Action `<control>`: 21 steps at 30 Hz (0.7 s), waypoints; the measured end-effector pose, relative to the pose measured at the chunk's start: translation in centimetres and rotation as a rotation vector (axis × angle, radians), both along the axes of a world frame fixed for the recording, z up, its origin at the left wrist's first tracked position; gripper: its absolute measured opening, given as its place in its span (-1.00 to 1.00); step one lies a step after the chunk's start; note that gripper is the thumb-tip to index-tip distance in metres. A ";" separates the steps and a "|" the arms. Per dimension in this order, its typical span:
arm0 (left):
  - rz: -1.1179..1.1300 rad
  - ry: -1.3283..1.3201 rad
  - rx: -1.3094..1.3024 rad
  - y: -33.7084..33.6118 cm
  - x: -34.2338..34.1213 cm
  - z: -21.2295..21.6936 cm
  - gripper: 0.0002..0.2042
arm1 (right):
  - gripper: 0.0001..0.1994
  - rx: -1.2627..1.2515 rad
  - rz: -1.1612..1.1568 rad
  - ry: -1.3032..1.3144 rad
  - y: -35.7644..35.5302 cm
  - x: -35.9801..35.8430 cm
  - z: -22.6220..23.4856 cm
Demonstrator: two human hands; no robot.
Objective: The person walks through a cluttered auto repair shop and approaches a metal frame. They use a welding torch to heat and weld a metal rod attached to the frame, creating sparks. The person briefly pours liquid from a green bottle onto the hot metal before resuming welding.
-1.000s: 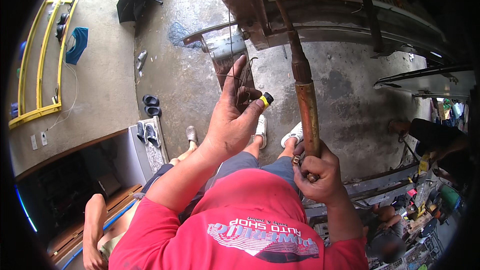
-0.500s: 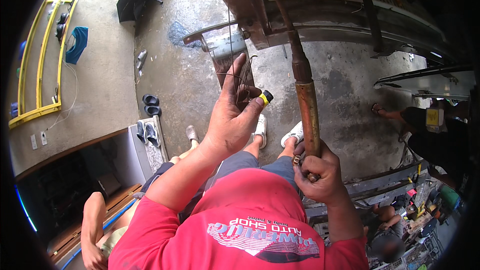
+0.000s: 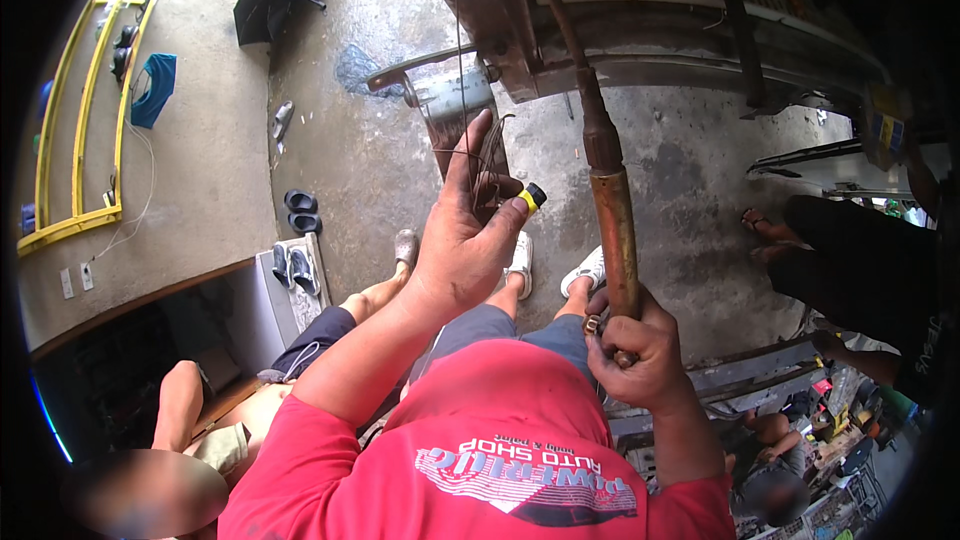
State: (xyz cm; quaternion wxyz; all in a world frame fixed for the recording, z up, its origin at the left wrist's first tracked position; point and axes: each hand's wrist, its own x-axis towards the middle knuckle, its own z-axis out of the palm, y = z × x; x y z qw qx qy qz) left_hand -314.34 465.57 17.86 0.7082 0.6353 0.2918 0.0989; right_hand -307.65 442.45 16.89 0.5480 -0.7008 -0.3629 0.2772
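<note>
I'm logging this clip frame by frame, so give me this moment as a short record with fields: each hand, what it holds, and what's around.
left hand: raised, grip on a small yellow-and-black tool, thin dark wires at the fingers
right hand: closed around the lower end of a rusty brown pipe
pipe: runs up to a metal frame
ground: wet concrete floor, dark sandals
others: a person seated at lower left, a person in black at right

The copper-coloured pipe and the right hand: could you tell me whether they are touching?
Touching. The head view shows the right hand wrapped around the lower end of the copper-coloured pipe, fingers closed on it with no gap.
</note>
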 end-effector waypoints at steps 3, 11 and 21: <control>0.003 -0.014 0.009 0.1 0.0 -0.2 -0.17 | -0.80 0.020 -0.005 -0.031 0.2 0.0 -0.1; 0.010 -0.005 0.014 -0.1 0.1 -0.1 -0.16 | -0.81 0.007 0.000 0.001 0.0 -0.1 -0.2; 0.011 -0.026 -0.024 0.0 -0.2 -0.3 -0.17 | -0.81 0.026 -0.004 -0.022 0.2 -0.1 -0.1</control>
